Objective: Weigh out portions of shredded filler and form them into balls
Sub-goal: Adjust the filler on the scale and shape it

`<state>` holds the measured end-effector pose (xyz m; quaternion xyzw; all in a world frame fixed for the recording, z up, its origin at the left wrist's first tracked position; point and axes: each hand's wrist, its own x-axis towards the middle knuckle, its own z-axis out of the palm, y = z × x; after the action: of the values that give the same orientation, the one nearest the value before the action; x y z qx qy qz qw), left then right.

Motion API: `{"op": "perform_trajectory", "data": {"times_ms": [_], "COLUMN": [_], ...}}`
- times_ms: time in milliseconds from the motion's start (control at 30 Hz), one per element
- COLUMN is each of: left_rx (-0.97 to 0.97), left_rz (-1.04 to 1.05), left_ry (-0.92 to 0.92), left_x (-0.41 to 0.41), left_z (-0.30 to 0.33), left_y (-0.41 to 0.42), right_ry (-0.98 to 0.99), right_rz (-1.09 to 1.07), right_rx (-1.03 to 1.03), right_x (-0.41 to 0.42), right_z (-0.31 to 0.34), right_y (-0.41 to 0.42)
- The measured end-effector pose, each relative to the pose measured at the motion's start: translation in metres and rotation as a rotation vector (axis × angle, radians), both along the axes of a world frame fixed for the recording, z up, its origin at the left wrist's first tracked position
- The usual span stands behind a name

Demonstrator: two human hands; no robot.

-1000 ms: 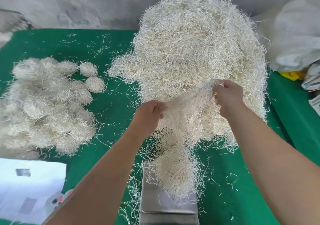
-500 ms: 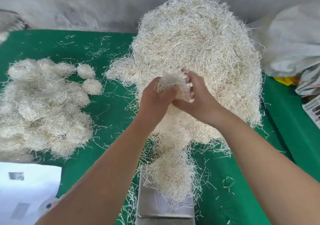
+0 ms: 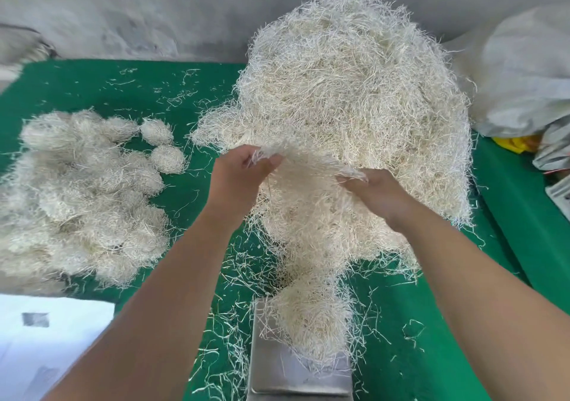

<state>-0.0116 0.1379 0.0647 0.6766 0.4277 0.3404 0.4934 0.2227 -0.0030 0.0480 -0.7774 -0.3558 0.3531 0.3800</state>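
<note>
A big heap of pale shredded filler (image 3: 354,92) rises at the back of the green table. In front of it my left hand (image 3: 240,175) and my right hand (image 3: 373,191) each pinch one end of a stretched tuft of filler (image 3: 308,163), held above the heap's near slope. Below them a loose portion of filler (image 3: 311,317) lies on the steel scale pan (image 3: 277,376) at the bottom centre. At the left sits a pile of formed filler balls (image 3: 80,197), with two separate balls (image 3: 166,157) at its right edge.
The green table cover (image 3: 92,86) is strewn with stray strands. A white sheet with grey patches (image 3: 46,339) lies at the bottom left. Crumpled white bags (image 3: 521,73) and a yellow item (image 3: 512,143) crowd the right edge. A grey wall runs behind.
A second ago the hands held a tuft stretched apart; half a second ago they pressed it together into a clump. Now they have pulled it apart again, lower over the heap.
</note>
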Motion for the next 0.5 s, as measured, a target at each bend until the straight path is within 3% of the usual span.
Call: {"op": "perform_trajectory", "data": {"times_ms": [233,300,500], "left_rx": [-0.131,-0.164,-0.281], "left_rz": [0.136,0.16,0.234], "left_ry": [0.049,0.038,-0.058], "left_x": [-0.03,-0.029,-0.02], "left_z": [-0.021,-0.023,-0.027], "left_y": [0.014,0.014,0.005], "right_ry": [0.417,0.434,0.766], "right_rz": [-0.476,-0.548,-0.743], "right_rx": [-0.054,-0.104,-0.1], "right_x": [0.058,0.065,0.064], "right_z": [-0.006,-0.008,-0.005], "right_y": [-0.007,-0.003,0.006]}}
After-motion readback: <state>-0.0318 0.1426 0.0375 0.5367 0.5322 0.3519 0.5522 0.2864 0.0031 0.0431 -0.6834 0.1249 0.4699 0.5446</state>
